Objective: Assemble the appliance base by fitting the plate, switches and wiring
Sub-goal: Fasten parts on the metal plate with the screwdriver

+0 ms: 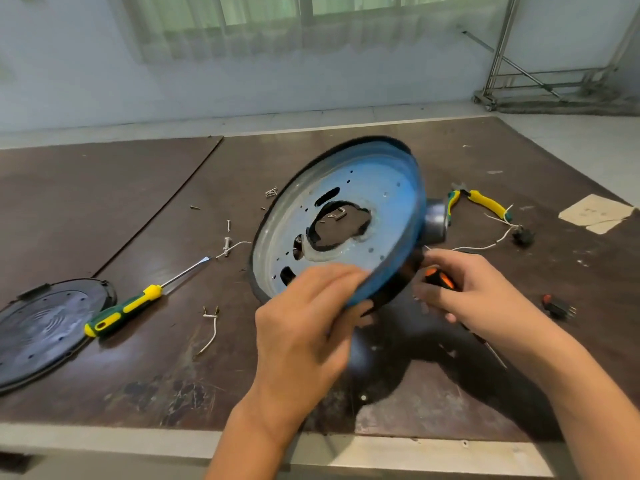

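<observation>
The round appliance base (381, 188) is held tilted at the centre of the frame, its blue inner face showing, blurred. The left grip (304, 317) clasps its near rim, fingers over the edge. The right grip (474, 292), just right of the base, is curled round an orange-and-black screwdriver (440, 280). On the surface (138, 375) at lower left lie the dark plate (41, 327) and a yellow-green screwdriver (121, 311). A switch (557, 306) sits far right.

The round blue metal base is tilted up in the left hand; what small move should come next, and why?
Probably lay the round blue metal base flat on the brown table: the left hand grips its near rim, tilted and blurred, while the right hand holds a black-and-orange-handled tool beside it, so nothing can be fitted accurately yet.
</observation>
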Available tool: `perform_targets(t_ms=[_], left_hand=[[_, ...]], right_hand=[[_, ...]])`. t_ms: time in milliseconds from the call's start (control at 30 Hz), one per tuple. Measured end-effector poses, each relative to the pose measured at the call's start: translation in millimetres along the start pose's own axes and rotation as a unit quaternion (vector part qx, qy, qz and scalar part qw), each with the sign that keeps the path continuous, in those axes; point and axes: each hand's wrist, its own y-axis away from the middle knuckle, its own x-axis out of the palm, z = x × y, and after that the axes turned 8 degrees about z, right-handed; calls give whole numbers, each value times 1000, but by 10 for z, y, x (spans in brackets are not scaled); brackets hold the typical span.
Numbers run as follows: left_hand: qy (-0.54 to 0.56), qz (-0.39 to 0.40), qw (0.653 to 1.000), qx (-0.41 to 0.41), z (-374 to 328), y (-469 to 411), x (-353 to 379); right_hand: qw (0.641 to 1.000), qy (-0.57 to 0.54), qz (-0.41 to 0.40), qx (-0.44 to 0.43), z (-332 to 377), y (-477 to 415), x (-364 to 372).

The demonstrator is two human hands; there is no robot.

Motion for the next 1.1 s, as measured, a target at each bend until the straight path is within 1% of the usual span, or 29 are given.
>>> perform_targets(t_ms=[67, 133, 300, 367, 400, 467, 500, 567, 633, 700, 767, 867, 1000, 1067, 1100], left_hand=[[53, -71, 994, -59, -51, -53, -62], [80, -124, 985, -91, -109, -105, -121], [143, -184, 962, -140, -200, -153, -181], [200, -218, 940, -169, -176, -193, -233], [245, -226, 925, -180, -154, -215, -270], [332, -231, 893, -195, -94, -235, -331], [359, -235, 879, -207, -64, -237, -346], [403, -254, 847, -236, -20, -236, -352], [437, -277, 813, -267, 15, -240, -352], [450, -288, 794, -290, 49, -247, -361], [453, -291, 786, -303, 70, -249, -375], [453, -290, 783, -312, 102, -241, -396], [453, -279, 784, -322, 138, -221, -401], [449, -261, 793, -318, 157, -215, -393], [447, -243, 803, -310, 165, -211, -391]], right_hand=[[1000, -11, -3, -27, 23, 1, 38], [999, -2, 4, -36, 56, 3, 88], [993, 38, 64, -89, 170, -13, 335], [990, 34, 79, -112, 204, -26, 465], [989, 39, 78, -119, 213, -33, 521], [988, 72, 61, -126, 219, -42, 611], [986, 95, 52, -123, 219, -48, 638], [983, 137, 36, -113, 229, -54, 672], [983, 147, 20, -110, 245, -58, 677], [984, 137, 13, -116, 251, -62, 671], [985, 124, 12, -118, 249, -61, 668], [989, 108, 5, -96, 223, -68, 680], [987, 131, -14, -87, 185, -90, 682], [987, 128, -24, -91, 167, -101, 663], [989, 113, -21, -90, 159, -105, 653]])
